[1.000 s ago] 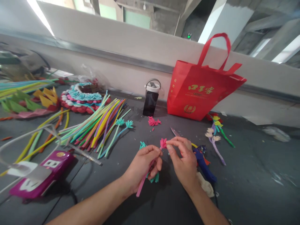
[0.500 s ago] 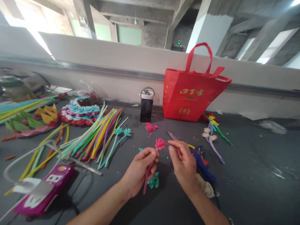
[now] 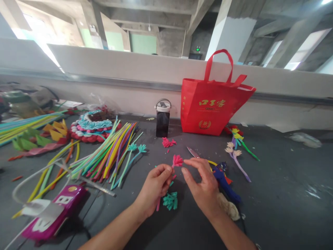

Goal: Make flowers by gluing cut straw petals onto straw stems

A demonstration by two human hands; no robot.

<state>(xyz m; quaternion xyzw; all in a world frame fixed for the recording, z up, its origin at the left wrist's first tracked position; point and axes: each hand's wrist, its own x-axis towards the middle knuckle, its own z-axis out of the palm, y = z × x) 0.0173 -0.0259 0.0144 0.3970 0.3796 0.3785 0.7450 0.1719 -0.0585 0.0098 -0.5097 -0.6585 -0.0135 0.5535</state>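
Observation:
My left hand (image 3: 154, 185) is closed around the stem of a pink pipe-cleaner flower (image 3: 177, 160), holding it upright above the dark table (image 3: 273, 201). My right hand (image 3: 204, 180) pinches the flower's frilly head with thumb and forefinger. A teal frilled piece (image 3: 170, 200) lies on the table just below my left hand. Scissors (image 3: 194, 152) lie just behind my right hand, partly hidden by it. A blue glue gun (image 3: 225, 180) rests right of my right hand.
A bundle of coloured pipe cleaners (image 3: 109, 149) fans out at left. A magenta device (image 3: 56, 211) sits near the front left. Behind stand a dark bottle (image 3: 162, 119) and a red tote bag (image 3: 213, 104). Finished flowers (image 3: 238, 149) lie at right, a pink scrap (image 3: 168, 142) mid-table.
My right hand moved back up to the flower head and pinches it again. The camera tilted slightly; the flower stays held upright in my left hand.

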